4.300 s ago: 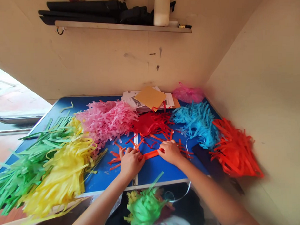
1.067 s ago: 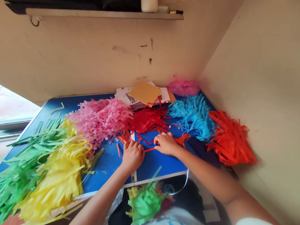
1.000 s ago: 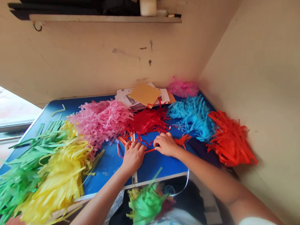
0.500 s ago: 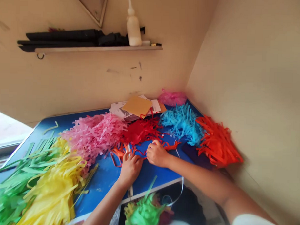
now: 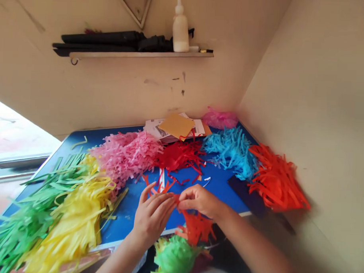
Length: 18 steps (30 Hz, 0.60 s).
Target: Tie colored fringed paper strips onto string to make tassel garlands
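Observation:
Above the table's front edge, my two hands meet at a bunch of orange paper strips point(image 5: 196, 226). My right hand point(image 5: 201, 200) pinches its top between thumb and fingers. The fingers of my left hand point(image 5: 153, 216) lie together against the same bunch from the left, partly hiding it. Some orange strips stick out behind the left fingers, and others hang below the right hand. Lower down, near my lap, is a green paper tassel point(image 5: 176, 255) with yellow and dark red bits beside it.
On the blue table point(image 5: 218, 189) lie heaps of pink strips point(image 5: 126, 154), red strips point(image 5: 179, 154), blue strips point(image 5: 231, 150), orange-red strips point(image 5: 277, 179), yellow strips point(image 5: 71, 220) and green strips point(image 5: 20, 226). Papers point(image 5: 176, 126) are stacked at the back. A white bottle point(image 5: 181, 33) stands on the wall shelf point(image 5: 143, 54).
Both hands have come up off the tabletop and nearer to me, lifting the orange strips, which now hang over the table's front edge. The view has swung slightly left.

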Available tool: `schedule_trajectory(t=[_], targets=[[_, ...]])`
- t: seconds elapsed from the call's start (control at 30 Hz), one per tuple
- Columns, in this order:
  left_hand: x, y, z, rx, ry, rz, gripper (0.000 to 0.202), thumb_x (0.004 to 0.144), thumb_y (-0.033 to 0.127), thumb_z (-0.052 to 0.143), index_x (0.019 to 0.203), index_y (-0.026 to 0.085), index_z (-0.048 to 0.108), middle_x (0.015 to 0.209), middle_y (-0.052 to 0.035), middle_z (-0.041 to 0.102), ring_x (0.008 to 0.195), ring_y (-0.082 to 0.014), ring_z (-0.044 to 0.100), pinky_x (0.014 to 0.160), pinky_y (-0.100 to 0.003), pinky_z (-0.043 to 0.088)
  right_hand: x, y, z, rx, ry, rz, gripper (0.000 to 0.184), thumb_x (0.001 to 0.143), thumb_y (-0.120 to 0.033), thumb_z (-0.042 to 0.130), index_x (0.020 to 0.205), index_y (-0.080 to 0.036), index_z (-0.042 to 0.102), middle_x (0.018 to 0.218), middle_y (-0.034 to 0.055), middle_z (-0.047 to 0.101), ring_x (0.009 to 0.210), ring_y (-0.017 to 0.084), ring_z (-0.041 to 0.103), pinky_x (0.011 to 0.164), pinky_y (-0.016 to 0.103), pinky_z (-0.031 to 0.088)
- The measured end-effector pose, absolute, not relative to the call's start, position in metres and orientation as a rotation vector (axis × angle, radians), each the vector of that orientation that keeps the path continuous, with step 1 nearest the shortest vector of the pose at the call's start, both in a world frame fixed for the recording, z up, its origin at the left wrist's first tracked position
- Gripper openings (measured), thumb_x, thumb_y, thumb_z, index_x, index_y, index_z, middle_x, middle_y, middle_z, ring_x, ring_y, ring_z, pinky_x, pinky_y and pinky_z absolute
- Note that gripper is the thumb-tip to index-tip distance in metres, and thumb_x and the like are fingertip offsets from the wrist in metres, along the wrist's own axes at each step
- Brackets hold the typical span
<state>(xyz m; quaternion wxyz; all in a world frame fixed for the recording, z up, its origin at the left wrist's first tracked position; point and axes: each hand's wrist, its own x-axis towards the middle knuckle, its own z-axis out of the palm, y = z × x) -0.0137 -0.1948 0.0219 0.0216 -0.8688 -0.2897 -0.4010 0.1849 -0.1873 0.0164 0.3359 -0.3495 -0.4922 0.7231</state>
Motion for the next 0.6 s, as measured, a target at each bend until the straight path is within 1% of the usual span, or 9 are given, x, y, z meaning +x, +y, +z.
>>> schedule_trajectory(t=[0.07,0.13,0.17,0.3,0.37,0.47,0.53,0.6], targets=[[-0.009,-0.204,0.015,-2.641,-1.134,-1.334,0.011,0.089,0.017,0.058,0.096,0.023,0.065,0.087,-0.0014,0.073,0.081,-0.0143,0.068,0.101,-0.041,0.045,0.176,-0.196,0.007,-0.93,-1.158,1.83,0.027,0.067,-0.04,0.081,0.067,-0.015,0.07,0.058,-0.0034,0.061,0.052,0.008,0.05,0.057,0.022,0.04],[-0.004,-0.213,0.009,-2.605,-1.337,-1.414,0.009,0.09,0.02,0.057,0.09,0.024,0.066,0.082,-0.0015,0.07,0.079,-0.0155,0.066,0.095,-0.041,0.049,0.169,-0.205,-0.002,-0.922,-1.026,1.789,0.027,0.067,-0.038,0.081,0.066,-0.015,0.067,0.052,-0.0053,0.055,0.046,0.007,0.045,0.049,0.02,0.036],[-0.001,-0.218,0.007,-2.597,-1.407,-1.452,0.009,0.09,0.021,0.057,0.088,0.023,0.066,0.08,-0.0017,0.069,0.078,-0.016,0.066,0.093,-0.041,0.05,0.166,-0.209,-0.006,-0.914,-0.956,1.773,0.027,0.066,-0.038,0.082,0.067,-0.016,0.066,0.052,-0.0058,0.054,0.044,0.006,0.044,0.047,0.019,0.033],[0.007,-0.228,0.003,-2.622,-1.491,-1.625,0.01,0.089,0.022,0.058,0.088,0.023,0.067,0.078,-0.0021,0.068,0.076,-0.0167,0.065,0.087,-0.038,0.054,0.159,-0.217,-0.016,-0.872,-0.833,1.735,0.029,0.066,-0.038,0.083,0.083,-0.019,0.068,0.07,-0.0039,0.061,0.044,0.005,0.045,0.041,0.018,0.03],[0.007,-0.228,0.002,-2.668,-1.474,-1.683,0.01,0.088,0.021,0.06,0.091,0.023,0.069,0.079,-0.0023,0.069,0.077,-0.0166,0.066,0.085,-0.036,0.054,0.158,-0.218,-0.016,-0.846,-0.878,1.669,0.024,0.067,-0.036,0.082,0.079,-0.02,0.069,0.072,-0.0029,0.061,0.048,0.006,0.047,0.044,0.019,0.034],[0.003,-0.225,-0.002,-2.713,-1.434,-1.732,0.01,0.086,0.022,0.063,0.092,0.025,0.071,0.082,-0.0015,0.071,0.078,-0.0153,0.067,0.083,-0.03,0.055,0.159,-0.216,-0.013,-0.824,-0.938,1.506,0.02,0.068,-0.034,0.083,0.068,-0.02,0.069,0.069,-0.0025,0.059,0.061,0.011,0.053,0.058,0.022,0.045],[0.0,-0.223,-0.007,-2.708,-1.448,-1.764,0.009,0.085,0.023,0.065,0.09,0.025,0.072,0.084,-0.0017,0.072,0.078,-0.0151,0.069,0.078,-0.026,0.057,0.162,-0.214,-0.01,-0.828,-1.02,1.413,0.018,0.068,-0.035,0.083,0.068,-0.022,0.07,0.07,-0.0019,0.061,0.068,0.013,0.057,0.067,0.025,0.048],[0.0,-0.223,-0.014,-2.674,-1.553,-1.818,0.008,0.084,0.026,0.066,0.088,0.024,0.073,0.086,-0.0028,0.074,0.079,-0.0165,0.071,0.072,-0.024,0.058,0.165,-0.212,-0.006,-0.859,-1.179,1.307,0.014,0.071,-0.035,0.081,0.072,-0.023,0.073,0.073,-0.0005,0.064,0.072,0.015,0.06,0.071,0.028,0.049]])
